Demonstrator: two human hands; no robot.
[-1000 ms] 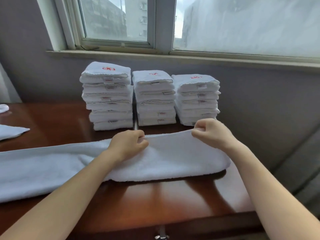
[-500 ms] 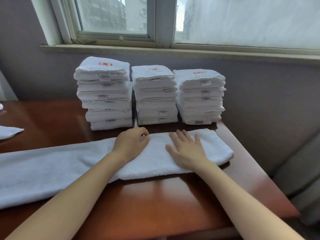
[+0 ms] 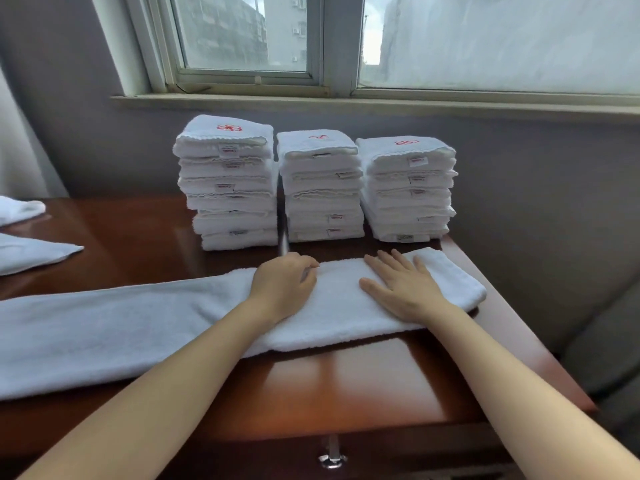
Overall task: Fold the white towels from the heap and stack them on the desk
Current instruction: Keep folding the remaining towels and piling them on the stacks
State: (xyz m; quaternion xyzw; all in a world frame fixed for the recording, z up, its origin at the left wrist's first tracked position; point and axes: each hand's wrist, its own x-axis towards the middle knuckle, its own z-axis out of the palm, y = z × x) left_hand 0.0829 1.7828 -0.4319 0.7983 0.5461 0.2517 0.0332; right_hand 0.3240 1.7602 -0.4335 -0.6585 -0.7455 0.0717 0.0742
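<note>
A long white towel, folded lengthwise, lies across the brown desk from the left edge to near the right edge. My left hand rests on its middle, fingers curled round the far edge. My right hand lies flat on the towel's right end with straight, spread fingers. Behind the towel, against the wall, stand three stacks of folded white towels with red marks: left stack, middle stack, right stack.
More white towel cloth lies at the desk's left edge. A windowsill runs above the stacks. A metal drawer handle shows at the desk's front. A grey seat stands beyond the desk's right edge.
Both hands held the towel's far edge raised; the edge has come down flat. My right hand let go and now presses flat on the right end.
</note>
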